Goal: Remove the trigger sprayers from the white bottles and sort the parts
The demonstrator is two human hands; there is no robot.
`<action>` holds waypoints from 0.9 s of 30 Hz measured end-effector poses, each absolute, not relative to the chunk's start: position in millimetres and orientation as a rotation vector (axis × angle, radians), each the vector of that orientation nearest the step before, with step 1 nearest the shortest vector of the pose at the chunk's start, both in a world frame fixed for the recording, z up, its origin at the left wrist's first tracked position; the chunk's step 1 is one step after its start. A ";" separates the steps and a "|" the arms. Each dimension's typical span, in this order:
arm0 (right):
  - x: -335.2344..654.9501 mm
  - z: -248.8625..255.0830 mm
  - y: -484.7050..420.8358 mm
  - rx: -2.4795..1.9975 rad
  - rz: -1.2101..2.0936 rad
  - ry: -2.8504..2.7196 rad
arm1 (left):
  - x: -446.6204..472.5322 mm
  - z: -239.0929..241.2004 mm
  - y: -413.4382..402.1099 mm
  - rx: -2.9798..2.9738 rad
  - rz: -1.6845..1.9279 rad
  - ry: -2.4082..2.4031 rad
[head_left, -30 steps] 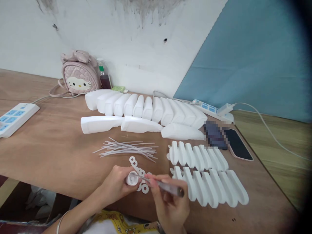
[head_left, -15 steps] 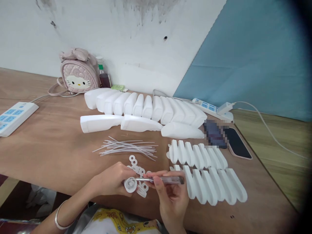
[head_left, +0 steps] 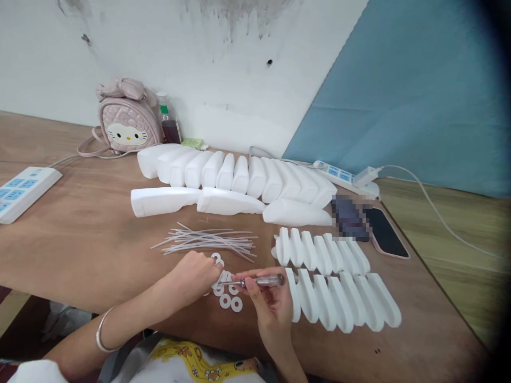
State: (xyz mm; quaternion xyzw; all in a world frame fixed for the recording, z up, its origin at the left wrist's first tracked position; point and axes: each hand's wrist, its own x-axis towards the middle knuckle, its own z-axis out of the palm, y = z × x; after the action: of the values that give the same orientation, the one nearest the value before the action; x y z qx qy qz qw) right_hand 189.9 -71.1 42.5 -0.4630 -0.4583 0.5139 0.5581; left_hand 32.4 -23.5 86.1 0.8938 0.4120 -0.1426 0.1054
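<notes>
My right hand (head_left: 266, 303) grips a small screwdriver (head_left: 259, 280) with a clear handle, its metal tip pointing left. My left hand (head_left: 195, 274) is closed with its fingers down among several flat white rings (head_left: 230, 303) on the wooden table (head_left: 80, 239); what it pinches is hidden under the fingers. A bundle of thin white strips (head_left: 207, 242) lies just beyond the rings. To the right stand two rows of white ribbed plastic parts (head_left: 339, 298). A silver bangle (head_left: 101, 332) is on my left wrist.
A row of white plastic bottle-like housings (head_left: 235, 175) fills the table's middle, three more lying in front. A pink bag (head_left: 128, 125) and a small bottle (head_left: 170, 125) stand by the wall. Power strips (head_left: 24, 189) lie at both sides, and phones (head_left: 371, 226) at right.
The white round cap my left hand held up has gone from view; the hand has dropped onto the rings on the table. The screwdriver moved up and lies level.
</notes>
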 end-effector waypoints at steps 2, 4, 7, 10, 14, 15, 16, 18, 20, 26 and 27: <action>191.0 40.5 -72.8 -1.104 1.169 -1.113 | 33.8 82.1 -23.5 2.626 -0.395 1.257; 191.7 39.0 -74.9 -1.100 1.115 -1.129 | 32.7 76.9 -24.0 2.639 -0.349 1.305; 193.0 37.2 -78.2 -1.081 1.026 -1.157 | 29.2 72.1 -24.3 2.675 -0.315 1.391; 195.1 34.3 -80.6 -1.092 0.961 -1.203 | 27.1 75.4 -22.6 2.661 -0.338 1.477; 198.2 29.1 -83.4 -1.157 0.886 -1.253 | 23.0 87.1 -19.0 2.712 -0.196 1.589; 198.9 28.0 -84.3 -1.186 0.872 -1.249 | 20.7 89.2 -18.4 2.717 -0.097 1.620; 199.5 27.0 -85.1 -1.221 0.861 -1.243 | 18.0 90.3 -18.0 2.697 0.029 1.650; 200.8 25.7 -86.2 -1.296 0.800 -1.241 | 11.8 90.3 -17.7 2.571 0.325 1.680; 201.8 25.6 -85.3 -1.395 0.668 -1.301 | 6.3 88.0 -17.7 2.331 0.612 1.686; 199.4 22.9 -70.7 -1.734 0.308 -1.788 | 7.9 75.5 -17.6 1.286 0.850 1.451; 198.7 21.1 -68.9 -1.772 0.252 -1.837 | 10.1 72.5 -18.0 1.117 0.824 1.373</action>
State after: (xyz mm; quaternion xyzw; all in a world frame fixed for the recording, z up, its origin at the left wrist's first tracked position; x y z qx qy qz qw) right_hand 198.7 -68.9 21.1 -0.6623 -0.6867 0.0941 0.2846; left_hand 10.1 -18.0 72.5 0.4741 0.5825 0.3498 0.5599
